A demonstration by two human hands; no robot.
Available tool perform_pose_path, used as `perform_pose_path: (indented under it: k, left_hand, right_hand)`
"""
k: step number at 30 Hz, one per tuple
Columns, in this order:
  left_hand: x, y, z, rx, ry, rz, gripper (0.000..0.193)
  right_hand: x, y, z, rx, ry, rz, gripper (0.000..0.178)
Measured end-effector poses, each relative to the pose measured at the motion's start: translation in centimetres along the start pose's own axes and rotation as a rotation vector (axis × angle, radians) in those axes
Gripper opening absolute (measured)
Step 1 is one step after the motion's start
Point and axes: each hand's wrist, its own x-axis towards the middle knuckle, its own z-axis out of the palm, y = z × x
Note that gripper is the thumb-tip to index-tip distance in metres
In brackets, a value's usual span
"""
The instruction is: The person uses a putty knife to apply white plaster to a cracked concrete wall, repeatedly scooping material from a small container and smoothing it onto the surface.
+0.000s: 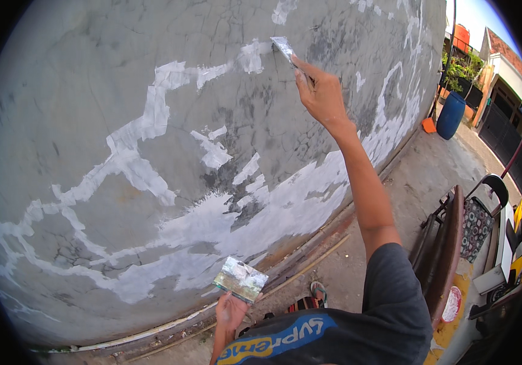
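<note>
My right hand [323, 96] is raised high against the grey cracked wall [212, 24], closed around a putty knife [283, 48]. The blade's end meets the wall just right of a white filler patch [250, 56]. Low down near my body, my left hand [231, 310] grips a flat rectangular plate [241, 280] from below. White filler is smeared over the plate's upper face. White filler bands [130, 161] follow the cracks across the wall, and a broad white area [255, 222] spreads along its lower part.
A pipe [151, 331] runs along the wall's foot. To the right stand a brown bench [451, 255], a patterned chair seat [477, 228] and a container of white filler [452, 304]. Farther off are a blue barrel [452, 115] and an orange object [428, 125].
</note>
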Motion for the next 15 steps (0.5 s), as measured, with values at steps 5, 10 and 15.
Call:
perform_pose_path:
  k: [5, 10, 15]
  left_hand:
    - [0.6, 0.1, -0.1, -0.029, -0.034, -0.008, 0.068]
    - [0.7, 0.0, -0.6, 0.044, -0.011, -0.02, 0.074]
    - [1.3, -0.1, 0.9, 0.08, -0.011, -0.031, 0.073]
  right_hand:
    - [-1.7, 3.1, 3.4, -0.027, 0.009, -0.093, 0.034]
    - [-3.1, 1.6, 0.1, -0.01, -0.197, 0.018, 0.033]
    - [0.4, 0.4, -1.5, 0.018, -0.048, 0.006, 0.032]
